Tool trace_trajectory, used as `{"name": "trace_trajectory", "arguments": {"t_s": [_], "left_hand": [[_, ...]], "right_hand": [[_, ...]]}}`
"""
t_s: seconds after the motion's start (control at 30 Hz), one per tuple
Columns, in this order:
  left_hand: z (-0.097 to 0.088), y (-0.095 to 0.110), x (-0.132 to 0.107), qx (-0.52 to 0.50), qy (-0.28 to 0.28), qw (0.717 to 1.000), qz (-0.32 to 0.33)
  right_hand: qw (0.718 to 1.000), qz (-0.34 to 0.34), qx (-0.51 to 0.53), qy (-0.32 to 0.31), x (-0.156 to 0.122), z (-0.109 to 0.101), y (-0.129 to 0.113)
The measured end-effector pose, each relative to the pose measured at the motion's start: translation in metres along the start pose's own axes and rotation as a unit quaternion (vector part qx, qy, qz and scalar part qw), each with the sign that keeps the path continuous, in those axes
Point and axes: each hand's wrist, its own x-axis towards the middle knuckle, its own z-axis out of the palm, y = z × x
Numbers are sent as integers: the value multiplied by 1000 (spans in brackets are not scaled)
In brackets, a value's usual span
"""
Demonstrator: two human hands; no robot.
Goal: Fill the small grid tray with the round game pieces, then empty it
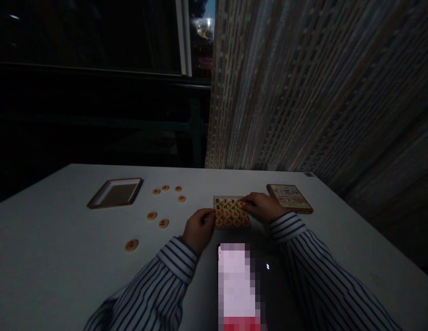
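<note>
a person's left hand (pixel 199 230) and right hand (pixel 262 207), fingers closed together, flank a packed wooden tray (pixel 220 197) of xiangqi pieces (pixel 228 212) on a white table (pixel 62 230), seemingly keeping its rows squared, any pinch impossible to tell, with loose pieces (pixel 152 215) left of them.

White table (pixel 58 220), a shallow brown tray (pixel 124 179) at left, loose round game pieces (pixel 151 215) beside it, a square tray of game pieces (pixel 227 197) at center, a picture box (pixel 289 197) at right, a phone (pixel 269 289) near the edge
</note>
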Motion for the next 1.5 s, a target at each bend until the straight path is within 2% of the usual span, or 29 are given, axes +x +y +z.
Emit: {"name": "trace_trajectory", "arguments": {"t_s": [0.37,0.63,1.07,1.23,1.5], "left_hand": [[1,-3,0,-30,6,999,-12],[0,-1,1,-10,0,1000,-2],[1,-2,1,-40,2,999,-18],[0,-4,1,-20,-3,1000,-9],[-1,3,-1,-18,9,1000,-9]], "right_hand": [[1000,2,-1,-11,1,0,1],[1000,-22,-6,-15,-1,1,2],[999,-20,-29,-22,-2,0,1],[999,-28,-22,-22,0,1,3],[999,-31,-36,-21,-2,2,1]]}}
